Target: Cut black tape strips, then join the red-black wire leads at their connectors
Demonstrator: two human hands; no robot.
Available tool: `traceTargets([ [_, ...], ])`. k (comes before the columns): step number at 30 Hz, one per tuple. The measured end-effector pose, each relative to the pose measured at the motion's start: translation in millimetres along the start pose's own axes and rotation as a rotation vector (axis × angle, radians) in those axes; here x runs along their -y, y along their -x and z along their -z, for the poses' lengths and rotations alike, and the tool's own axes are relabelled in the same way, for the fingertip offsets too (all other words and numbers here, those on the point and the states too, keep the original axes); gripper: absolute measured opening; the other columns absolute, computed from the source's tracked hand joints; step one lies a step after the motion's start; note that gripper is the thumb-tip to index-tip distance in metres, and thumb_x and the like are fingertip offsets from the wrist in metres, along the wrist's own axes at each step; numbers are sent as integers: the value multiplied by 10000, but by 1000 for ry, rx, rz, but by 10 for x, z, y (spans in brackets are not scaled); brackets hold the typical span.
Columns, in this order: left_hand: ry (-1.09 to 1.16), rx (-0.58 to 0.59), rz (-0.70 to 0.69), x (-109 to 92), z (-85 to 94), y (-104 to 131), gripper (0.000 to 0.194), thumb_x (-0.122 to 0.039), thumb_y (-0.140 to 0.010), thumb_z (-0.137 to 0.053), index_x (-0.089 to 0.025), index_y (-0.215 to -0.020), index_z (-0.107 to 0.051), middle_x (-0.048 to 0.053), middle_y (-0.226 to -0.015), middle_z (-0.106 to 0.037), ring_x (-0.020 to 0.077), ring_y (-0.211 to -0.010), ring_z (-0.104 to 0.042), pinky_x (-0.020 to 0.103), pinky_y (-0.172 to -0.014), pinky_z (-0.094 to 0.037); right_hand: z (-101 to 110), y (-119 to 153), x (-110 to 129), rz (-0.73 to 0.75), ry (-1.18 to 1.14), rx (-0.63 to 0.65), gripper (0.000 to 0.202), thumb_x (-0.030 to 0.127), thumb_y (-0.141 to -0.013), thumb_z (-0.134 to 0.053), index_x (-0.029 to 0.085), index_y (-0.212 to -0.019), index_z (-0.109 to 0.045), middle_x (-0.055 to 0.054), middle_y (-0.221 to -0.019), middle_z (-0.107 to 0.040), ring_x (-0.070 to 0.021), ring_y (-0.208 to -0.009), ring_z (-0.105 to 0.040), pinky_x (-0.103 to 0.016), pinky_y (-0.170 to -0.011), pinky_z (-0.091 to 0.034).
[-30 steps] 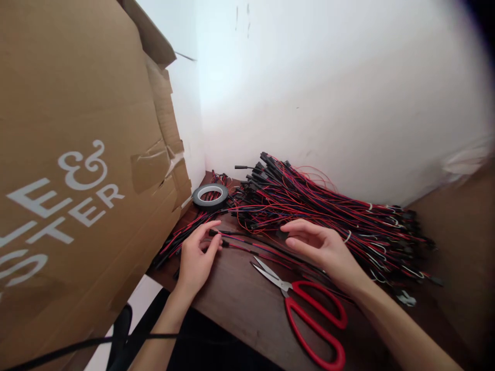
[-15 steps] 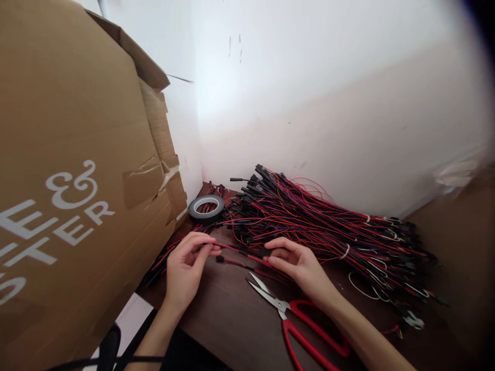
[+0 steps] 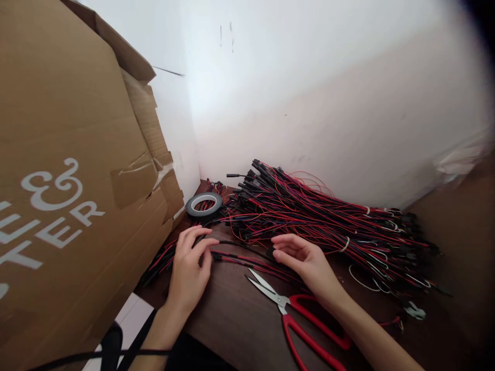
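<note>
Compared with half a second ago, the left hand (image 3: 191, 270) has loosened, its thumb coming away from the first finger, and a dark cable (image 3: 240, 244) now spans the gap where a red wire was stretched. This cable lies between the two hands, just above the tabletop (image 3: 228, 314) or resting on it; I cannot tell which. Its far end is at the right hand (image 3: 307, 263), where a small black piece (image 3: 270, 251) sits by the fingertips. Perhaps the hands stand apart so that the whole length remains straight and visible. The left grip is loosely open, fingers fanned and bent, palm down; the right one is curved, thumb close under the forefinger, but whether it pinches the piece I cannot tell. Nearer the body, a few wires (image 3: 235, 256) lie almost parallel to the cable. The scissors (image 3: 281, 300) rest beside them, blades slightly apart, handles towards the person, probably for easy reach. Behind are the tape (image 3: 204, 215) and a large bundle (image 3: 309, 216), tied perhaps to keep it orderly.
</note>
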State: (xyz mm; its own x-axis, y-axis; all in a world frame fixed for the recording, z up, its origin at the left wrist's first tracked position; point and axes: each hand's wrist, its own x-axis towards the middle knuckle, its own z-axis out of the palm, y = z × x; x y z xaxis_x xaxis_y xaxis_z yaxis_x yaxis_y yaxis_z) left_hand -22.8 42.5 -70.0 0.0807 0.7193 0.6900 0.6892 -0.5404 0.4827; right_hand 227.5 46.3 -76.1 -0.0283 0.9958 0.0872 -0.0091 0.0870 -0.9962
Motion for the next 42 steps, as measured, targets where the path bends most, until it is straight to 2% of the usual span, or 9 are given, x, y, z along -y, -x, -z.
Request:
traceTargets([
  [3,52,52,3,-208,-71,-28,201,-129,-911,-531,-204,-944,-714,72,-1040,-675,219,-1041,-571,402,-955,-454,-59,40,0,21,1,48,347,423,-653,-835,193,-885,-719,-42,-810,-713,-166,-767,-668,-306,-756,-562],
  [8,287,229,185,-495,-250,-67,74,-232,-854,-677,-195,-868,-739,50,-871,-709,202,-871,-631,324,-785,-499,-101,85,47,53,-11,58,330,420,-657,-835,194,-869,-720,-49,-808,-724,-177,-768,-680,-320,-766,-576],
  [14,441,270,324,-602,-411,-34,61,-180,-825,-685,-183,-810,-744,39,-816,-715,178,-787,-650,278,-726,-491,-126,110,100,82,-16,42,301,426,-664,-834,202,-830,-720,-55,-825,-732,-183,-767,-686,-322,-758,-585],
  [19,476,266,317,-620,-426,-41,95,-164,-836,-652,-173,-774,-723,38,-796,-703,164,-749,-641,257,-690,-483,-131,102,100,81,0,48,331,455,-657,-832,200,-837,-721,-58,-826,-729,-196,-777,-688,-337,-764,-586],
  [26,350,354,158,-609,-358,-69,76,-157,-853,-668,-176,-792,-710,33,-823,-689,180,-821,-624,287,-733,-462,-39,58,85,75,136,180,267,449,-755,-742,189,-809,-713,-33,-774,-700,-174,-727,-646,-304,-712,-539],
  [29,279,384,75,-543,-323,-72,77,-197,-883,-648,-187,-879,-724,42,-873,-692,193,-865,-601,321,-774,-467,9,56,117,104,224,227,232,415,-800,-701,190,-751,-674,-16,-753,-661,-160,-731,-608,-282,-707,-498],
  [32,98,395,-7,-430,-293,-67,149,-186,-903,-610,-194,-1006,-717,70,-989,-683,229,-959,-565,385,-842,-468,46,51,132,93,239,189,251,441,-818,-677,197,-766,-648,-9,-764,-645,-159,-735,-596,-278,-701,-484],
  [36,-174,472,-35,-309,-303,-39,177,-147,-903,-580,-201,-997,-719,86,-1054,-655,268,-1016,-527,439,-851,-454,54,34,96,69,201,99,291,479,-784,-702,200,-826,-633,-20,-790,-652,-173,-748,-621,-298,-710,-508],
  [42,-200,535,-22,-303,-337,-14,200,-168,-951,-505,-182,-917,-702,65,-984,-652,236,-948,-535,392,-818,-439,-13,33,19,114,189,132,291,354,-795,-680,210,-1028,-583,-55,-884,-705,-202,-843,-672,-341,-747,-535],
])
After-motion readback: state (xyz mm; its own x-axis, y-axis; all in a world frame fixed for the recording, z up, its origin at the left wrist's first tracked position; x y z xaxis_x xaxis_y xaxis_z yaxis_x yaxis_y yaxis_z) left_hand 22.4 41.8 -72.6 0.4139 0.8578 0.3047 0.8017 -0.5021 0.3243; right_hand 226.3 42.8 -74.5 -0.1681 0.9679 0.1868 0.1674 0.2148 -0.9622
